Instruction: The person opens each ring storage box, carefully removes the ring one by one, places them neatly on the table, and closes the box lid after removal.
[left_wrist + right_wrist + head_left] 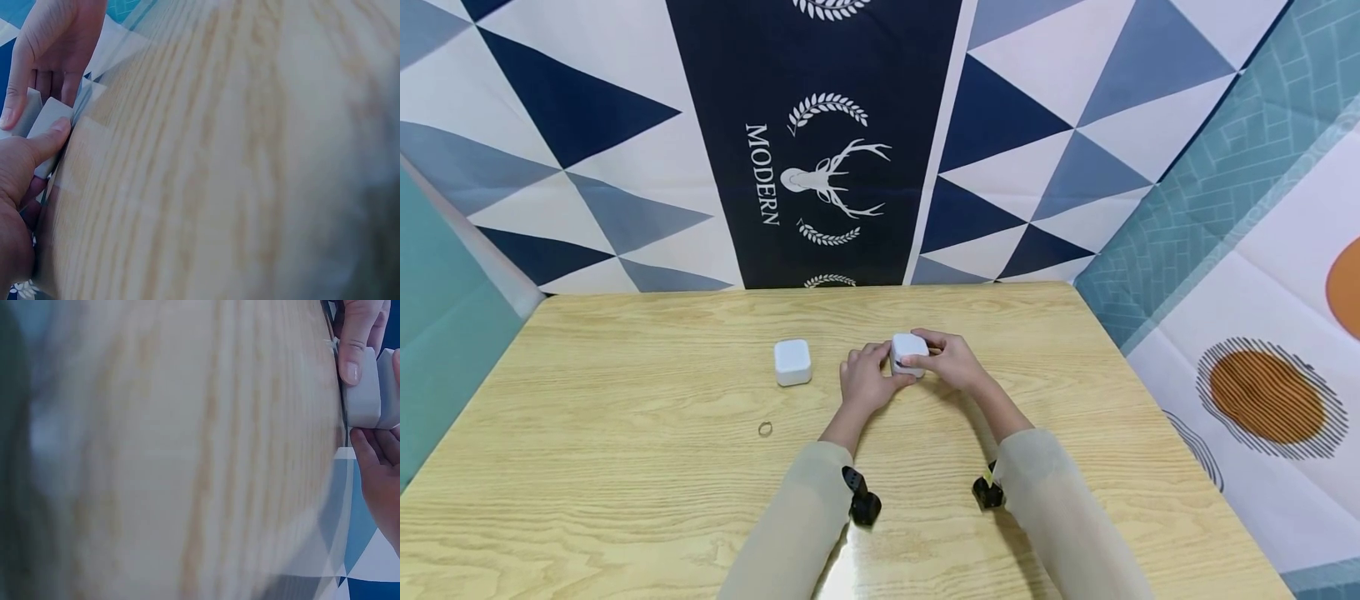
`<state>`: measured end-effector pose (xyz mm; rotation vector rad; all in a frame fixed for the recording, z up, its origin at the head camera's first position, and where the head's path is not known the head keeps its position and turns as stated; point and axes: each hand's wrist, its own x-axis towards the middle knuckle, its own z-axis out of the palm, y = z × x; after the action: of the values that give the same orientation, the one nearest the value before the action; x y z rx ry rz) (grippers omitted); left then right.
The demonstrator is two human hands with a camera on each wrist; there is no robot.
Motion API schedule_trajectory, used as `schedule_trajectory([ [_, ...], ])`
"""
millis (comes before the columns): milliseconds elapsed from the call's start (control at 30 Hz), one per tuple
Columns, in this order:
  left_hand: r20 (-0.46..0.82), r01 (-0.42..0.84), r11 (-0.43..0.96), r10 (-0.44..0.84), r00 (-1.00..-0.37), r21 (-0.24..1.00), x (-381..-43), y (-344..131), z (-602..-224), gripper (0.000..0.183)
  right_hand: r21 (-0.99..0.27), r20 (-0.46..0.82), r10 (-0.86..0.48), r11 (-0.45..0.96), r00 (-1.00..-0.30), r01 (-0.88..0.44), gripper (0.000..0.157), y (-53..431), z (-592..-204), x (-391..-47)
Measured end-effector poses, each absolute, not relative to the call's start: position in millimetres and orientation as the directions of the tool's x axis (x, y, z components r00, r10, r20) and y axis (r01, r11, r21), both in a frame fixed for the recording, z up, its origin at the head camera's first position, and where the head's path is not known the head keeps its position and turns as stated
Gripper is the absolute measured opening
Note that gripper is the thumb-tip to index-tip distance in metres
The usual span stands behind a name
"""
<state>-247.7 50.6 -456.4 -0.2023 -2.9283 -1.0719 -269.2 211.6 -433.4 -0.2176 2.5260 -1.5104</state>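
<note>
A small white box with rounded corners stands near the back of the table, between both hands. Its lid is parted from its base, with a gap between them in the wrist views. My left hand grips the base from the left, thumb along its near side. From the right, my right hand pinches the lid above it, thumb at the front and fingers behind. The box's inside is hidden.
Left of the hands sits a second white box, closed. A thin ring lies on the wooden table in front of it. Patterned cloth hangs behind the table's back edge.
</note>
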Motion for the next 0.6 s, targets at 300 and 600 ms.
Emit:
schedule_trajectory([
  [300,0.078,0.138,0.745,0.115,-0.99,0.652,-247.4,49.5,-457.1,0.07,-0.876,-0.095,-0.199,0.482,-0.975,-0.013,0.07,210.0,-433.3,-269.2],
  [600,0.073,0.138,0.752,0.119,-0.99,0.645,-247.8,50.0,-456.6,0.072,-0.878,-0.098,-0.195,0.479,-0.976,-0.007,0.066,209.1,-427.8,-266.9],
])
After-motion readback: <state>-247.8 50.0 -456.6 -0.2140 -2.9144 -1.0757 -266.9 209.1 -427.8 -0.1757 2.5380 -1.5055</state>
